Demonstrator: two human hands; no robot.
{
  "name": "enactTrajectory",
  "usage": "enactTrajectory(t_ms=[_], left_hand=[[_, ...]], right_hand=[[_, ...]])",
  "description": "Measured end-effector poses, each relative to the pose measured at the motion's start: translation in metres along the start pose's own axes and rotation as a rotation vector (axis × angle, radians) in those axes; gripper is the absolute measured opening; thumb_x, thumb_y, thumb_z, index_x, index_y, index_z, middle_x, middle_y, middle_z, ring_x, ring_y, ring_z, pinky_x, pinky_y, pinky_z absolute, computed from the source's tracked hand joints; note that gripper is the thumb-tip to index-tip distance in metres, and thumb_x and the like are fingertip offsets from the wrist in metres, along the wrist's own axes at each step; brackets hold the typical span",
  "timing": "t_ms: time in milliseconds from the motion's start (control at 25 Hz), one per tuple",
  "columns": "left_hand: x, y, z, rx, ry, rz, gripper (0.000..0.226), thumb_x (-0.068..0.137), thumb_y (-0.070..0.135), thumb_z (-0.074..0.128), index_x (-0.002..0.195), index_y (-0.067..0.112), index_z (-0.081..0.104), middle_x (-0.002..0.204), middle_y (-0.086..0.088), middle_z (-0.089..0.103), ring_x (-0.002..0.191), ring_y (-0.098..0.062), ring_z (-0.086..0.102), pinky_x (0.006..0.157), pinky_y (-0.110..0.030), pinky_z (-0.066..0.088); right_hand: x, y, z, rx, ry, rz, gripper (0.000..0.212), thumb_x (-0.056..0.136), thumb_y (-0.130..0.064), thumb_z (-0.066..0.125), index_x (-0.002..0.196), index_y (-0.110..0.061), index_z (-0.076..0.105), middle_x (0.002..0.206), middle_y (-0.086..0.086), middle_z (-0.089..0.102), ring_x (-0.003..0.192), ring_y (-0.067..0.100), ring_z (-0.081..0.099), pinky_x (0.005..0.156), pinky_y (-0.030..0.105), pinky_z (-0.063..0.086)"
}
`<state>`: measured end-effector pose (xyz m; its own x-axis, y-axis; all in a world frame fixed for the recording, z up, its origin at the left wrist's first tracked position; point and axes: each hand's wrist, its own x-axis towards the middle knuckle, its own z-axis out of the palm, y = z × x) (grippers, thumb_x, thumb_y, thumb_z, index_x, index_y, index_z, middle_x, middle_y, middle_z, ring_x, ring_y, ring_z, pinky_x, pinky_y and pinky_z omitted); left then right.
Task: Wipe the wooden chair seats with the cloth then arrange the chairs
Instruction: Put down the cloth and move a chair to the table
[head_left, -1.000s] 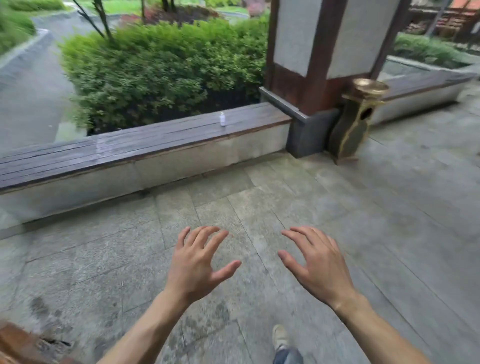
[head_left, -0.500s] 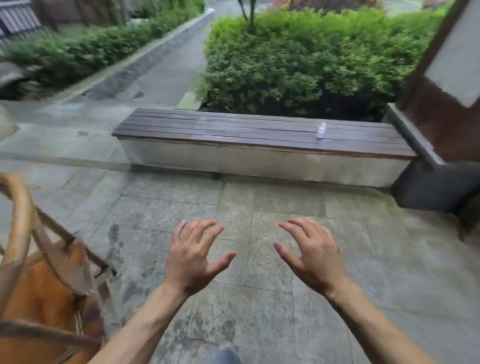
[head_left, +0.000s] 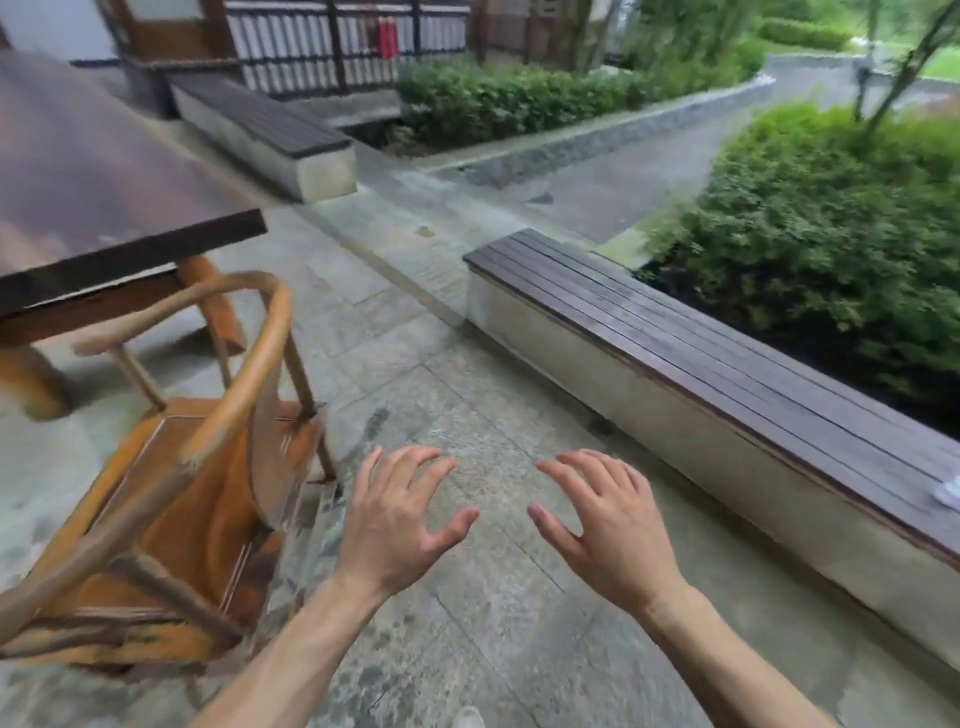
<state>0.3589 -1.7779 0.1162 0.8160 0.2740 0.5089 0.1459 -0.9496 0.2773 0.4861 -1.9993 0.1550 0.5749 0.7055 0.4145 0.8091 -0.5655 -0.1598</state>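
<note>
Two bare hands hover palm-down over the grey stone paving (head_left: 498, 623), holding nothing: the left hand (head_left: 397, 525) and the right hand (head_left: 610, 530) both have their fingers spread and slightly curled, thumbs pointing toward each other, well apart from any object. One wooden chair (head_left: 171, 499) stands just to the left of the left hand, its curved back rail sweeping round above an orange-brown seat, and it looks tilted in this blurred view. Its far side sits beside the dark-topped table (head_left: 104, 182), whose corner overhangs the chair's back rail. No cloth shows anywhere in view. To the right, a long bench (head_left: 727, 358) with dark wooden slats on a pale base runs along a green hedge (head_left: 831, 223); a small pale object lies on its slats at the right edge, too blurred to identify. A second bench (head_left: 270, 130) stands farther back.
</note>
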Motion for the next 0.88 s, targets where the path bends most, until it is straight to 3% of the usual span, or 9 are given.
enactTrajectory(t_ms=[200, 600, 880], left_hand=[[0.017, -0.040, -0.018, 0.136, 0.111, -0.226, 0.061, 0.092, 0.071, 0.041, 0.119, 0.023, 0.067, 0.125, 0.004, 0.065, 0.121, -0.017, 0.058, 0.114, -0.049, 0.034], [-0.001, -0.068, -0.030, 0.447, 0.133, -0.800, 0.067, 0.094, 0.073, 0.028, 0.124, 0.025, 0.066, 0.129, 0.005, 0.063, 0.124, -0.016, 0.054, 0.116, -0.046, 0.025], [0.006, -0.048, -0.018, 0.583, 0.250, -1.071, 0.060, 0.094, 0.066, 0.037, 0.123, 0.022, 0.066, 0.129, 0.003, 0.063, 0.123, -0.017, 0.052, 0.112, -0.048, 0.035]], right_hand=[[0.101, -0.012, 0.037, 0.134, -0.010, -0.210, 0.047, 0.094, -0.061, 0.044, 0.123, -0.029, 0.063, 0.125, -0.004, 0.065, 0.119, 0.022, 0.058, 0.098, 0.042, 0.044], [0.240, -0.049, 0.117, 0.390, -0.168, -0.685, 0.049, 0.094, -0.060, 0.043, 0.126, -0.028, 0.063, 0.129, -0.004, 0.064, 0.121, 0.022, 0.058, 0.096, 0.044, 0.046], [0.315, -0.044, 0.148, 0.495, -0.237, -0.792, 0.052, 0.094, -0.061, 0.040, 0.127, -0.028, 0.062, 0.129, -0.004, 0.062, 0.117, 0.023, 0.058, 0.093, 0.046, 0.048]])
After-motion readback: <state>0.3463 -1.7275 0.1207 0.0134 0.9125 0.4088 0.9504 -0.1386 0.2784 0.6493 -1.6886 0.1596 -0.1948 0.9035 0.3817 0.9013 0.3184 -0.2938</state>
